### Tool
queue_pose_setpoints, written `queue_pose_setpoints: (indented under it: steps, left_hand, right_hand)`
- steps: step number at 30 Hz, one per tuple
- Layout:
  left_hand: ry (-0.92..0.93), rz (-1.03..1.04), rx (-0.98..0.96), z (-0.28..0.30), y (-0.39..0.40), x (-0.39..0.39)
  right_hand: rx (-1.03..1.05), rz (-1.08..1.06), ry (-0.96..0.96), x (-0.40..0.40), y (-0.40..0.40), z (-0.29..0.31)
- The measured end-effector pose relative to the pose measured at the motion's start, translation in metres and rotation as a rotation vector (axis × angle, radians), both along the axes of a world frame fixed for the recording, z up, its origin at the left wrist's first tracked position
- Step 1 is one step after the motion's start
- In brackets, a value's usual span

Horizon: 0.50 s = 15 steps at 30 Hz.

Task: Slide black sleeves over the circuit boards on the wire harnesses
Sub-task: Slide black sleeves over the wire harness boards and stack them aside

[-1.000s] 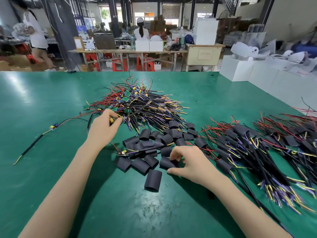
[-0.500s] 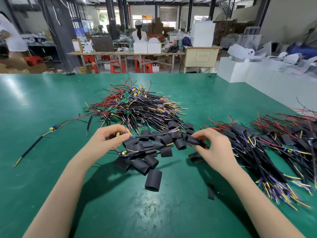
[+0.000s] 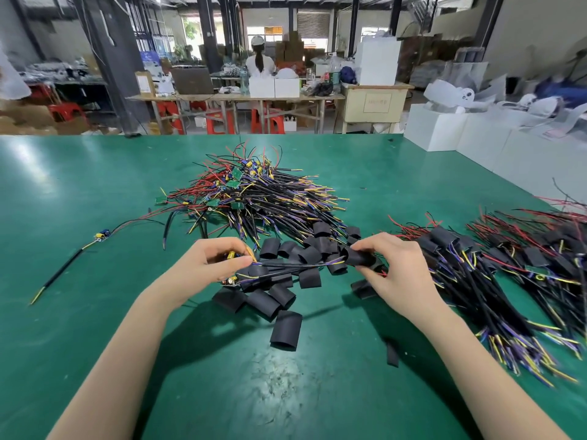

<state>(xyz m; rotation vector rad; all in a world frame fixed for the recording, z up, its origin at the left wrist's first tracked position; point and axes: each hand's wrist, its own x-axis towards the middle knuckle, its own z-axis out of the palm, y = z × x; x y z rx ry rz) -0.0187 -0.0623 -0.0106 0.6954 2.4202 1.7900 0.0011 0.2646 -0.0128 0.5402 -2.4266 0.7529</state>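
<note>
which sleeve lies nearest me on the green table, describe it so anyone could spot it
Start at the green table and find the heap of loose black sleeves between the two hands. Just nearer the camera than that heap lies one black sleeve, flattened, its open end facing you. Unlike the piled ones, it lies alone, touching no other sleeve.

One head-worn wide-angle view, forward and down over the green table [image 3: 95,192], close above both forearms.
</note>
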Motion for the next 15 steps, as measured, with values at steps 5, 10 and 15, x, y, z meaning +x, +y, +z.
queue_pose_setpoints:
  steps: [5,10,15]
  left_hand:
    - [-0.004,0.014,-0.006,0.001,0.005,0.003]
    - [0.053,0.030,-0.128,-0.001,0.020,0.005]
    - [0.042,-0.045,-0.228,-0.009,0.044,0.011]
  right_hand:
    - [0.092,0.040,0.009,0.004,-0.004,0.000]
    - [0.186,0.052,0.128,0.007,-0.013,-0.002]
    - [0.242,0.113,0.169,0.010,-0.030,-0.007]
